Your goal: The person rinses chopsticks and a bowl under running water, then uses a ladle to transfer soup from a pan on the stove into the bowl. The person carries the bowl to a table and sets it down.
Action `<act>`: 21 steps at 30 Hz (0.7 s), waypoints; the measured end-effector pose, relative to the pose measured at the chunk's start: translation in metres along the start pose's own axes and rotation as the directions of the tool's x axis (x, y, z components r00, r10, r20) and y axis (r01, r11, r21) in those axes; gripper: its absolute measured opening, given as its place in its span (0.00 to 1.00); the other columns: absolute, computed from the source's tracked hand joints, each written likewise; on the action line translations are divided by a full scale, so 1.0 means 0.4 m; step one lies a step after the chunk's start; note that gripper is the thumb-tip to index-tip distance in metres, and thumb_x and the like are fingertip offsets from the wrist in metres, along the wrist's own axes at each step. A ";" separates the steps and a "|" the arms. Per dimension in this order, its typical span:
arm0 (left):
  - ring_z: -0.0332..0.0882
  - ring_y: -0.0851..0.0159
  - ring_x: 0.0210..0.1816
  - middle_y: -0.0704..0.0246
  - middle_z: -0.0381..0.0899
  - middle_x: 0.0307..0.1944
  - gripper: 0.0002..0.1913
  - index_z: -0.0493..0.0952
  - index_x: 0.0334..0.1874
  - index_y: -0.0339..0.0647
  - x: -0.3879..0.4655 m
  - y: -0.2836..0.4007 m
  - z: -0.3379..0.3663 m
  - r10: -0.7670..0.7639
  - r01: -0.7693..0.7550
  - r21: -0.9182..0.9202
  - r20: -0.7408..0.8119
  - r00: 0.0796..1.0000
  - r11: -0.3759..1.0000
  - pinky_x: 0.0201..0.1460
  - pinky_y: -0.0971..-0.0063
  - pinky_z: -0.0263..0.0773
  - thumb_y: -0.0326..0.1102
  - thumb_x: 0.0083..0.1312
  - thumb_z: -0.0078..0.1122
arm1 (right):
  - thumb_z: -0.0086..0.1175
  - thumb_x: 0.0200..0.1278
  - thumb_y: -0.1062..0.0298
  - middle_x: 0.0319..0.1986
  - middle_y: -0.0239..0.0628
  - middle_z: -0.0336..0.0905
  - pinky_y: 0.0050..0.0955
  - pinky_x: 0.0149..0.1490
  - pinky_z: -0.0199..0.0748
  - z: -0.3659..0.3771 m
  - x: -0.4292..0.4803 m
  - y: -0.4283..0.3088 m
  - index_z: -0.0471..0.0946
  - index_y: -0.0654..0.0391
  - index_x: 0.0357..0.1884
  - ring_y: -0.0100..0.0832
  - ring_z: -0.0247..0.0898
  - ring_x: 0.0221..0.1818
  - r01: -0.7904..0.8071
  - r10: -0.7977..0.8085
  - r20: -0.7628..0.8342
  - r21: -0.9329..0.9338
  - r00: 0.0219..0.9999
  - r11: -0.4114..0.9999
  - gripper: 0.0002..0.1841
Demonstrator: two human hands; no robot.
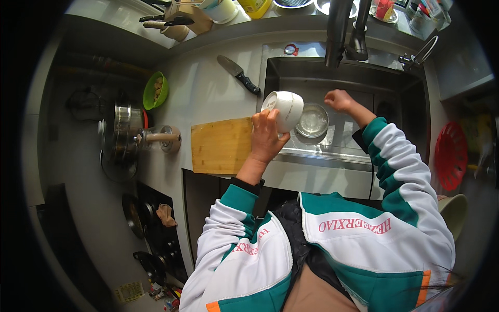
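Observation:
My left hand grips a white bowl by its base and side. The bowl is tipped on its side over the sink's left edge, its mouth turned right and its inside hidden. Below and to the right of it, a round clear bowl, apparently glass, rests on the floor of the steel sink. Over the sink, to the right of that bowl, is my right hand. Its fingers are curled in and no object shows in them.
A wooden cutting board lies left of the sink, with a black-handled knife behind it. The dark faucet hangs over the sink's back. A green bowl with pale pieces and a steel pot stand left. A red basket is right.

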State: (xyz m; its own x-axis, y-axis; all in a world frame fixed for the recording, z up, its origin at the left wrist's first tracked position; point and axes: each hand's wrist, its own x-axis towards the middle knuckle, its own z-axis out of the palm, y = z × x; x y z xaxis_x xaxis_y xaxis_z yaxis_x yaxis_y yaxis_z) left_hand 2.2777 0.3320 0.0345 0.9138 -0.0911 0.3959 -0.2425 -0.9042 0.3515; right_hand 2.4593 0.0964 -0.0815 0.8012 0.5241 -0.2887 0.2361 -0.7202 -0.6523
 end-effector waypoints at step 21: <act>0.61 0.55 0.54 0.60 0.59 0.52 0.41 0.57 0.59 0.42 -0.082 -0.056 0.000 -0.250 0.234 -0.201 -0.058 0.967 0.951 0.49 0.67 0.72 0.28 0.41 0.72 | 0.56 0.46 0.75 0.43 0.51 0.80 0.38 0.49 0.77 0.185 0.051 0.224 0.78 0.58 0.45 0.48 0.77 0.47 -0.469 0.470 -0.051 0.032 0.881 0.882 0.19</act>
State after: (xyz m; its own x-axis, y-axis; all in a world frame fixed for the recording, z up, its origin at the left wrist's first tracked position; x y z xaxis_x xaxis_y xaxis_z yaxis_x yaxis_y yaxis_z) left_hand 2.2532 0.3551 0.0137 0.9249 0.1617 0.3441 -0.0828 -0.7977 0.5974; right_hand 2.4564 0.0762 -0.1977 0.8450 0.0997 -0.5253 -0.1852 -0.8671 -0.4624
